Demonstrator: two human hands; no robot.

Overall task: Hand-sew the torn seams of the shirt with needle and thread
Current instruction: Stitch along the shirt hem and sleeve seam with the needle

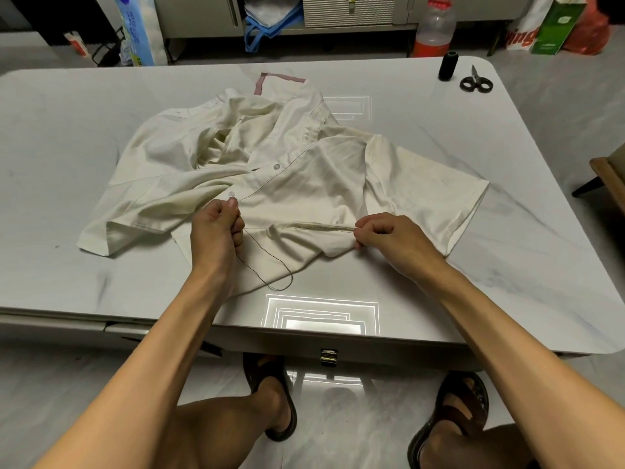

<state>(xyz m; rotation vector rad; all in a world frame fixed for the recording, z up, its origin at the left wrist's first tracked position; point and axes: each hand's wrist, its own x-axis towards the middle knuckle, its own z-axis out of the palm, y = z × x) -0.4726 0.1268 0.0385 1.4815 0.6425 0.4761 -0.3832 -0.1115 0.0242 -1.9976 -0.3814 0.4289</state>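
Note:
A crumpled cream shirt (270,164) lies spread on the grey table (84,130). A stitched seam (314,227) runs along a fold near the shirt's front edge. My left hand (216,228) has its fingers curled round a dark thread (267,262), which runs taut to the seam and also hangs in a loop over the cloth. My right hand (382,235) pinches the shirt fabric at the right end of the seam. I cannot make out the needle.
A black thread spool (448,66) and black-handled scissors (476,82) sit at the table's far right corner. Beyond the table stand a plastic bottle (434,27), bags and a cabinet. A wooden chair edge (605,174) shows at the right. My sandalled feet are under the table.

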